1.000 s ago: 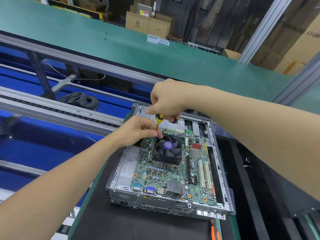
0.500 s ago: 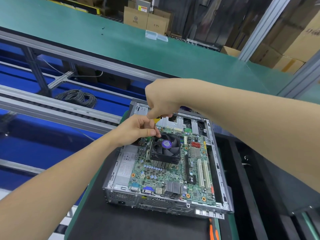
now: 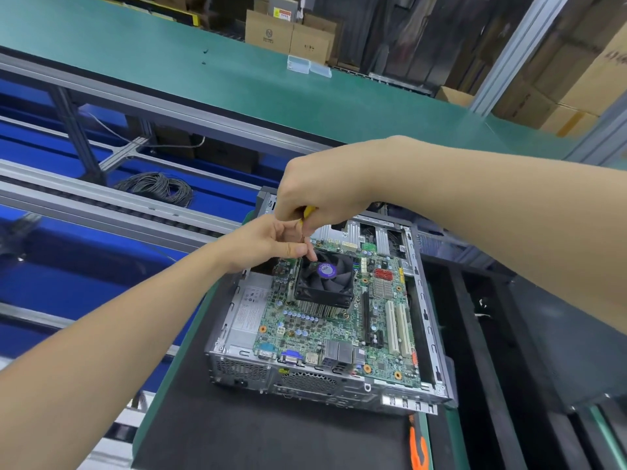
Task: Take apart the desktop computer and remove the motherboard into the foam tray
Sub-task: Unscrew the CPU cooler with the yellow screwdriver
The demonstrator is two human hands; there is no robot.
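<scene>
**Item: desktop computer case** [image 3: 325, 385], lid off. It lies flat on a black mat [image 3: 271, 435] over a green-edged tabletop [image 3: 437, 435]. The long axis runs from the viewer away, with the far end swung slightly left. The perforated rear panel with its ports faces the viewer.

**Motherboard** [image 3: 325, 330]: seated flat inside the case, green, with the same long axis and its port edge toward the case's rear panel. A black fan [image 3: 322, 276] with a purple hub sits on its far-left part. Two white slots lie along its right side.

**Surroundings, placed from the case**
- Right: a black slotted tray [image 3: 492, 334].
- At the near-right corner: an orange-handled tool [image 3: 417, 449], lying half out of view.
- Left: blue bins and grey rails, with a coil of cable [image 3: 159, 186] among them.
- Beyond: a long green conveyor belt [image 3: 169, 56], then stacked cardboard boxes [image 3: 288, 35] and aluminium posts.

**Hands**
- Right hand [image 3: 319, 191]: reaches in from the right, forearm level and knuckles up. It hangs over the case's far-left corner, fingers curled tightly round the yellow handle of a screwdriver [image 3: 308, 212] that points down.
- Left hand [image 3: 268, 242]: comes in from the near left, directly beneath the right hand. Its thumb and fingers are pinched together at the fan's far-left corner. Whether they hold the screwdriver's shaft cannot be told.
</scene>
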